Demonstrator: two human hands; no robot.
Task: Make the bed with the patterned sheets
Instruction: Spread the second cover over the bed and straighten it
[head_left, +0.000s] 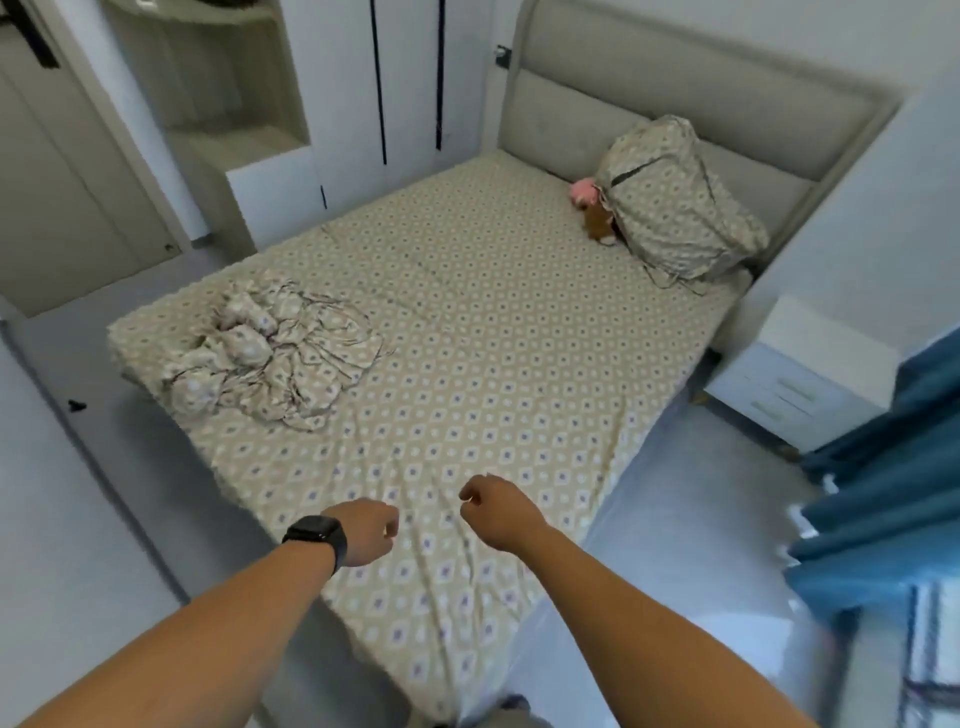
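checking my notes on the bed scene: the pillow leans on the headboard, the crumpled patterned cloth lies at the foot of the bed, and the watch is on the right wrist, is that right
Not quite. The watch is on the wrist of the left hand, not of the right hand, as the head view shows. The rest holds: the pillow leans on the headboard, and the crumpled patterned cloth lies at the foot of the bed.

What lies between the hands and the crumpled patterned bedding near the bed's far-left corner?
Nothing visible: only flat fitted sheet lies between the left hand, the right hand and the crumpled bedding. The pillow and toys sit off by the headboard.
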